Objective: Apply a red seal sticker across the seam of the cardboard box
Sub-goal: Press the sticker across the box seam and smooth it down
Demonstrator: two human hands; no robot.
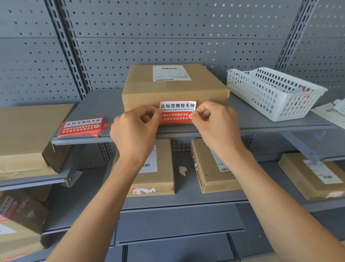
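Note:
A flat cardboard box [172, 89] with a white shipping label lies on the grey shelf [249, 122] straight ahead. A red and white seal sticker [177, 111] is held upright in front of the box's near side. My left hand [135, 131] pinches the sticker's left edge. My right hand [215, 123] pinches its right edge. The sticker's upper part overlaps the box's front face; I cannot tell whether it touches the cardboard.
A stack of red seal stickers [82, 127] lies on the shelf to the left. A white plastic basket [273, 91] stands to the right. More cardboard boxes sit on the lower shelves and on the left. Loose papers [343, 111] lie at far right.

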